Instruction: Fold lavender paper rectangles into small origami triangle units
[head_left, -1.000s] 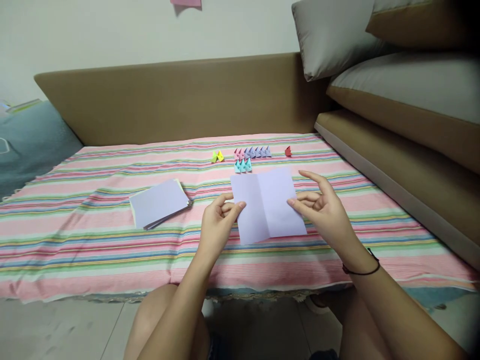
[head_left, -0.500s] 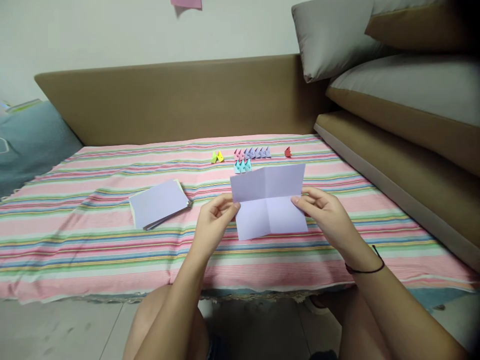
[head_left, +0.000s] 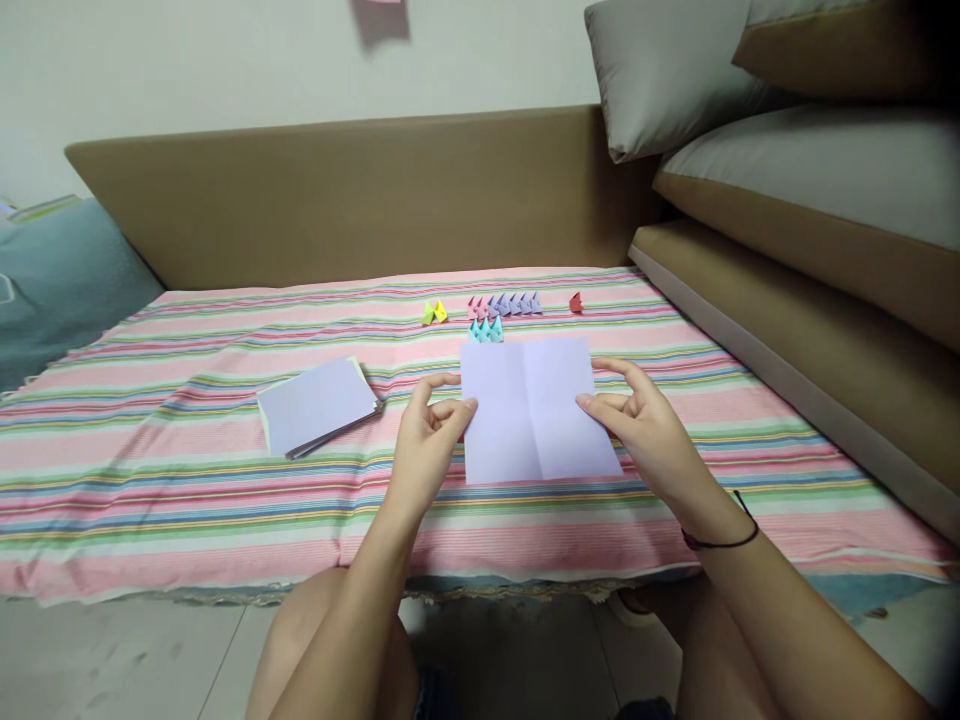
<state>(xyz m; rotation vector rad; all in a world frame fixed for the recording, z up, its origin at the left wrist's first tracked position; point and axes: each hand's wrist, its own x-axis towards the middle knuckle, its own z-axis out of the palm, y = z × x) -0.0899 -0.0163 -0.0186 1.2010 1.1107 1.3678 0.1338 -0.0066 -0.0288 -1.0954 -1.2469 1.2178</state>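
Note:
A lilac paper sheet [head_left: 536,410] with a vertical crease lies nearly flat over the striped cloth [head_left: 187,480]. My left hand [head_left: 427,440] pinches its left edge between thumb and fingers. My right hand [head_left: 645,430] pinches its right edge, index finger raised. A stack of lilac paper sheets [head_left: 316,405] lies to the left of my left hand. Behind the sheet stand small folded paper pieces: yellow and green [head_left: 434,313], pink and lilac in a row [head_left: 506,304], cyan [head_left: 486,330], and one red piece [head_left: 576,302].
A brown padded backrest [head_left: 360,190] runs behind the cloth. Brown and grey cushions [head_left: 810,200] are piled at the right. A blue-grey cushion [head_left: 60,280] sits at the far left. My knees and the tiled floor [head_left: 112,660] show below the front edge.
Half a second ago the sheet's upper half was tipped up along a horizontal crease; now it has been lowered and lies flatter, with both hands still at its side edges.

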